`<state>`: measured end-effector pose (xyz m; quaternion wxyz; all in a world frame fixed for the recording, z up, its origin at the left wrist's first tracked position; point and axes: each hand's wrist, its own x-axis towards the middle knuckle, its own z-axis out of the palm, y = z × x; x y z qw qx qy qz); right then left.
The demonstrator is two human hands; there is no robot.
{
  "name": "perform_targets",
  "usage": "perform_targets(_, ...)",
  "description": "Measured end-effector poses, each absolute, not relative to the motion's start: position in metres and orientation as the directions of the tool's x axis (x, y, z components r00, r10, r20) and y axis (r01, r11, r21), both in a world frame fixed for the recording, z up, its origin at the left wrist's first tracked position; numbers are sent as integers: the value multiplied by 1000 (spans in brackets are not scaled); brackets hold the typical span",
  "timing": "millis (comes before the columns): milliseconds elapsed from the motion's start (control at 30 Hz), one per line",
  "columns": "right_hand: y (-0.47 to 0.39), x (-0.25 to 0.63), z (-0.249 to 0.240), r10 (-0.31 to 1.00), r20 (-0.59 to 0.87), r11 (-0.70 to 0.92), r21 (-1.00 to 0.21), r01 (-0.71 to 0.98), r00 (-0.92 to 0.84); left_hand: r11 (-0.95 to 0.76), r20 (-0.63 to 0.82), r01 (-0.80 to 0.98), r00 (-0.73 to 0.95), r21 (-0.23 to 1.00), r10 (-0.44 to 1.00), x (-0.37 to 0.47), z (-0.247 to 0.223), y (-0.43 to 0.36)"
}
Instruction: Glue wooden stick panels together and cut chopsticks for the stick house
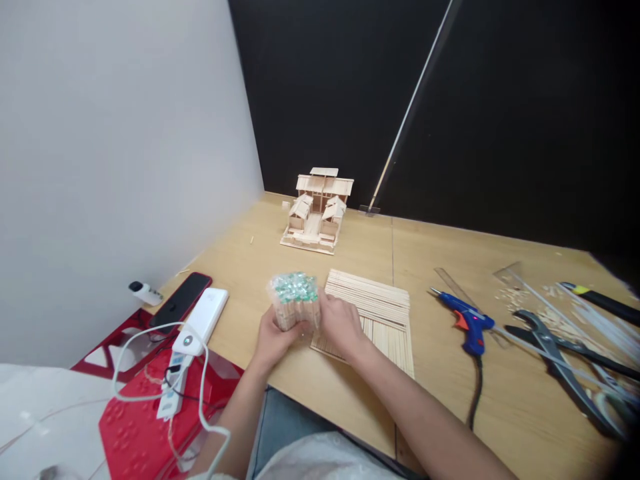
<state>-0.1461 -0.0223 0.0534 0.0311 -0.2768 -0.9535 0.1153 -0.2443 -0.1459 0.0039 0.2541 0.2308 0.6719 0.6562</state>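
A bundle of wooden sticks [296, 300] in clear plastic with green at its top stands upright over the table's front edge. My left hand [278, 337] is wrapped round its left and lower side. My right hand [341, 323] presses on the bundle's right side, its fingers bent and partly hidden. Right beside and under my right hand lies a flat panel of thin wooden sticks [385, 308], with sticks running crosswise at the top and lengthwise below. Farther back, a small wooden house model [316, 212] stands near the black wall.
A blue glue gun [470, 321] with a cord lies to the right, near pliers [555, 360], a clear ruler [456, 287] and wood scraps [545, 313]. On the left are a phone [182, 301], a white power bank [207, 313], a power strip [173, 393] and a red stool [133, 417].
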Motion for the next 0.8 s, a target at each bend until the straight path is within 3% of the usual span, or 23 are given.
perform_targets(67,-27,-140,53,457,-48,876,-148,459,-888,17,-64,-66,-832,998,551,-249,7,-146)
perform_targets(133,-35,-130,48,400,-47,905,-136,402,-915,-76,-84,-131,-892,988,445,-254,13,-145)
perform_targets(267,-46,-110,36,388,-4,880,-297,372,-922,-359,-245,-415,-868,836,432,-260,21,-146)
perform_targets(433,-52,-117,40,489,11,775,-465,428,-872,-383,-419,-645,-741,661,525,-247,15,-141)
perform_targets(567,-57,-137,44,488,-76,762,-449,467,-870,-415,-416,-639,-753,648,509,-232,7,-138)
perform_targets(800,-67,-143,30,472,-154,763,-423,489,-868,-392,-263,-476,-834,787,484,-212,-9,-155)
